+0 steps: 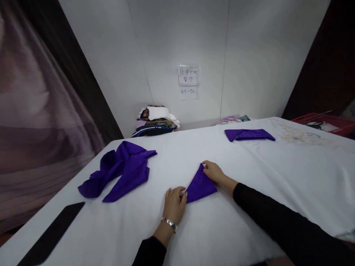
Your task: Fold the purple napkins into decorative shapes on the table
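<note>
Carrying a purple triangular cloth (201, 187) on a white-covered table (277, 181); holding crumpled purple fabric (132, 170) and a black strip (54, 232) left of that triangular cloth, plus a folded purple band (251, 134) beyond it, rightward.

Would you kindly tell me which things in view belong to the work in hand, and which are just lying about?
In the work:
triangular purple cloth, pinched by the left hand and right hand
probably the loose purple cloth and folded purple cloth, which match its colour

Apparently lying about:
black strip
stacked fabrics
red basket
</note>
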Demonstrator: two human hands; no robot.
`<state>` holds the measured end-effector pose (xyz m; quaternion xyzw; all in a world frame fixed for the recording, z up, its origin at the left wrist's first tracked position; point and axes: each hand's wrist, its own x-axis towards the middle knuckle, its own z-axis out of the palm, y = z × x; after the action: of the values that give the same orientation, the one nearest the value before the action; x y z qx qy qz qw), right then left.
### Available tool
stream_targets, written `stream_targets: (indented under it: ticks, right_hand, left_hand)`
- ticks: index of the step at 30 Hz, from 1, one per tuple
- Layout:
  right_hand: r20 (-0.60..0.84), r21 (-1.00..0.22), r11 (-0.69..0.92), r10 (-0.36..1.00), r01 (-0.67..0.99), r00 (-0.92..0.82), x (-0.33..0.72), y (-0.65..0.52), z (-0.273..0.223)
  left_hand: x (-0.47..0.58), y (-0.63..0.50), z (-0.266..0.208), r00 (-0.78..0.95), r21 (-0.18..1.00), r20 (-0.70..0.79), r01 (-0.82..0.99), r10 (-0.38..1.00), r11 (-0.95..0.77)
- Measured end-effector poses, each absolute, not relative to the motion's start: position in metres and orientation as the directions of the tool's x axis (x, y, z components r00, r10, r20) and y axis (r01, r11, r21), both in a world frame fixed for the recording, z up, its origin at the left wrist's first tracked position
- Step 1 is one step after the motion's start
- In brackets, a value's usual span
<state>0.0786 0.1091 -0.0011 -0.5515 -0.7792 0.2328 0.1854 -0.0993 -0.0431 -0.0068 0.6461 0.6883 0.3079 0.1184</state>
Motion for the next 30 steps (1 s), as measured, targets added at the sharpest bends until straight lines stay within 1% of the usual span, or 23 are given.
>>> stream_targets:
  ticks: [6,12,30]
  right_hand:
    - [0.003,-0.490,0.238,0.963,0.839,-0.271,0.073,0.114,0.001]
    - [-0.003,-0.445,0.244,0.962,0.862,-0.273,0.070,0.118,0.001]
    - [0.010,-0.425,0.271,0.955,0.864,-0.295,0.072,0.120,0.002]
  left_hand:
    - [-0.099,-0.043,-0.004,-0.131,0.571,0.225,0.821,0.965,-0.022]
    - [-0.100,-0.042,-0.005,-0.119,0.563,0.217,0.826,0.969,-0.024]
    - [-0.099,-0.042,-0.005,-0.121,0.573,0.212,0.819,0.970,-0.024]
